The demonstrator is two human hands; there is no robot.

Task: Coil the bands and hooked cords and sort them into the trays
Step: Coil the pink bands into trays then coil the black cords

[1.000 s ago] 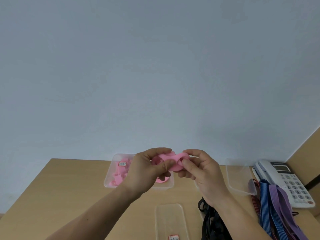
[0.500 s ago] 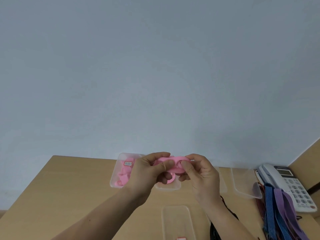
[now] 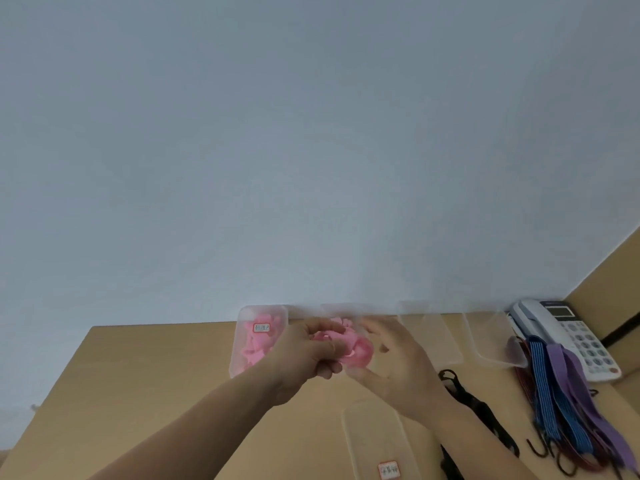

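A coiled pink band (image 3: 358,351) is pinched between both hands over the far middle of the table. My left hand (image 3: 304,355) grips its left side with curled fingers. My right hand (image 3: 398,362) holds its right side, fingers partly spread; the frame is blurred here. Just behind them lies a clear tray (image 3: 242,355) with several pink coiled bands (image 3: 256,344) and a red-edged label. Blue and purple hooked cords (image 3: 561,396) lie at the right, black cords (image 3: 474,403) beside my right forearm.
Two more clear trays (image 3: 446,341) (image 3: 491,344) stand at the back right, and a labelled one (image 3: 377,441) lies near me. A white desk phone (image 3: 568,334) sits at the far right. The wooden table (image 3: 138,382) meets a pale wall behind.
Both hands have lowered with the pink band toward the tray of pink bands. The view has tilted and shifted, so the table sits lower and more to the right.
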